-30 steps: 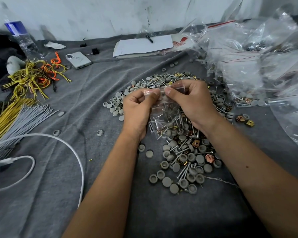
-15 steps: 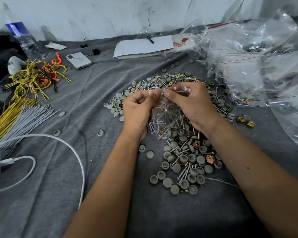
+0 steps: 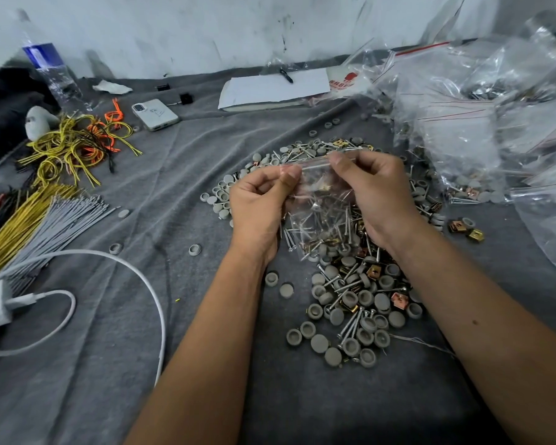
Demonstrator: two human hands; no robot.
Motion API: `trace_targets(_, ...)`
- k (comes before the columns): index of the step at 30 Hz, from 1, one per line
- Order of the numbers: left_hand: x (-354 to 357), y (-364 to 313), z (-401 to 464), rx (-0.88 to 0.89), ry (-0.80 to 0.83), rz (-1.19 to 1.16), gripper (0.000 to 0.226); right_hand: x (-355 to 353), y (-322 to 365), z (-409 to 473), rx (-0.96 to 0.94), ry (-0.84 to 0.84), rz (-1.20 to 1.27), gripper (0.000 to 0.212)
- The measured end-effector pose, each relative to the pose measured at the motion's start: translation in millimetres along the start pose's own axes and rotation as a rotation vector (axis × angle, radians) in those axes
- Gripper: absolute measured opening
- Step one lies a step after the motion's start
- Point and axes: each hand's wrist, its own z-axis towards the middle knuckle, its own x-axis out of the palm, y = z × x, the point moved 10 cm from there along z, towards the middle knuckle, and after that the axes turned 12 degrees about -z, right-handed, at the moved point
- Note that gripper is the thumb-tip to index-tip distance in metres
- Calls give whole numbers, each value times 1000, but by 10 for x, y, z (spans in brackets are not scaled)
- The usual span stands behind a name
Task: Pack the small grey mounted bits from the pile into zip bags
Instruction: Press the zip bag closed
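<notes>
While we pinch its top edge between both hands, one clear zip bag (image 3: pixel 318 213) hangs above the pile of grey bits (image 3: pixel 353 303), holding screws and brass clips. Our left hand (image 3: pixel 257 203) grips one corner, our right hand (image 3: pixel 376 194) the other. Beyond the right hand lie more bags (image 3: pixel 463 136); left of the left hand, wire bundles (image 3: pixel 68 149), one phone (image 3: pixel 154 114), one white cable (image 3: pixel 135 271) on the worktop (image 3: pixel 109 396).
</notes>
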Motion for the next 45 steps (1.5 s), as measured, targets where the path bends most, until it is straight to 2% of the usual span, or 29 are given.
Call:
trace_targets(8, -155, -57, 32, 36, -93, -2, 22, -36, 2, -1, -5, -13, 65, 18)
trace_targets(11, -148, -37, 13, -9, -123, -41, 10, -56, 27, -5, -25, -27, 91, 15)
trace_targets(15, -186, 6, 7, -56, -154, -39, 22, -109, 65, 6, -63, -55, 99, 17)
trace_targets(19, -186, -19, 5, -52, -171, -58, 24, -83, 57, 1, -58, -30, 113, 17)
trace_targets(24, -111, -70, 18, 10, -75, -17, 24, 69, 64, -45, -17, 84, 138, 12)
trace_targets(28, 2, -54, 11, 46, 11, 25, 20, 122, 86, -62, -34, 102, 130, 5)
trace_targets(40, 43, -27, 2, 44, 55, 64, 7, 96, 92, -60, -36, 80, 79, 4)
trace_targets(45, 58, -47, 6, 48, 70, 67, 10, 110, 99, -70, -35, 96, 84, 4)
